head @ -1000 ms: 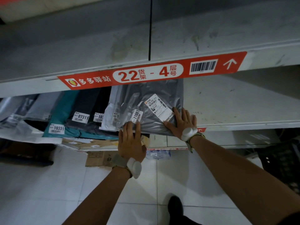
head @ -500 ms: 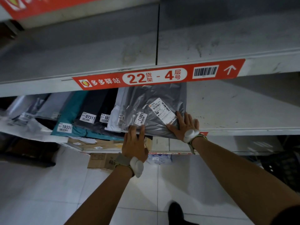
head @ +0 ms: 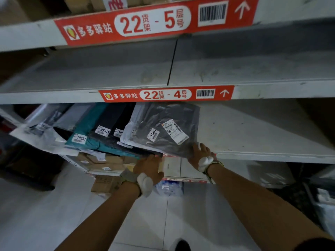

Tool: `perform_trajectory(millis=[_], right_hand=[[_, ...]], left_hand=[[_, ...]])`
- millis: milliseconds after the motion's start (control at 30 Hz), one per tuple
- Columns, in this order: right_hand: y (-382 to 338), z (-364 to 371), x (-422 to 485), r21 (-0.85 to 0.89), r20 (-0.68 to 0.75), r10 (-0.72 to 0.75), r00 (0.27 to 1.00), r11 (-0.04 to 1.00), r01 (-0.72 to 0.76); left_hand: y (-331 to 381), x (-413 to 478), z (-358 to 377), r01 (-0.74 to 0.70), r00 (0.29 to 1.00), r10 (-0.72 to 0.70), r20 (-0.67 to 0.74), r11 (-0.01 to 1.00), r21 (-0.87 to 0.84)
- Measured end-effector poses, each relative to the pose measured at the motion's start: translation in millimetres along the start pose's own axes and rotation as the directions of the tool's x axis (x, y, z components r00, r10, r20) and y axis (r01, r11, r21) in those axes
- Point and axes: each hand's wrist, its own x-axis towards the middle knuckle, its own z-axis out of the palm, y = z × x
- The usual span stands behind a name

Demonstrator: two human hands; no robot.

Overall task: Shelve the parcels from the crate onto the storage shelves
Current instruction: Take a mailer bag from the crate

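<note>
On the shelf (head: 253, 134) under the red 22-4 sign (head: 166, 94), I see the grey parcel (head: 163, 127) lying tilted against the row of other parcels, its near edge just over the shelf front. The right hand (head: 199, 156) presses its lower right corner, fingers straight and spread, gripping nothing. The left hand (head: 148, 167) meets the parcel's near edge from below; its fingertips are hidden, so I cannot tell whether they curl. A teal parcel (head: 87, 131) lies further left
</note>
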Motion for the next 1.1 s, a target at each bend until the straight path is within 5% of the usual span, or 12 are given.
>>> perform_trajectory(millis=[200, 367, 667, 967, 1100], right_hand=[[94, 16, -95, -0.139, 0.193, 0.135, 0.972, 0.984, -0.109], [171, 14, -178, -0.134, 0.210, 0.246, 0.946, 0.966, -0.221], [326, 0, -296, -0.064, 0.148, 0.411, 0.900, 0.912, -0.406], [516, 12, -335, 0.008, 0.257, 0.470, 0.845, 0.873, -0.488], [607, 37, -343, 0.014, 0.367, 0.531, 0.763, 0.817, -0.576]], left_hand=[[52, -48, 40, -0.094, 0.992, 0.101, 0.080, 0.992, -0.084], [130, -75, 68, -0.247, 0.963, 0.265, 0.054, 0.942, -0.226], [314, -86, 85, -0.415, 0.879, 0.436, 0.194, 0.899, -0.140], [494, -44, 149, -0.326, 0.847, 0.379, 0.373, 0.924, -0.200], [567, -21, 196, -0.225, 0.824, 0.296, 0.482, 0.953, -0.201]])
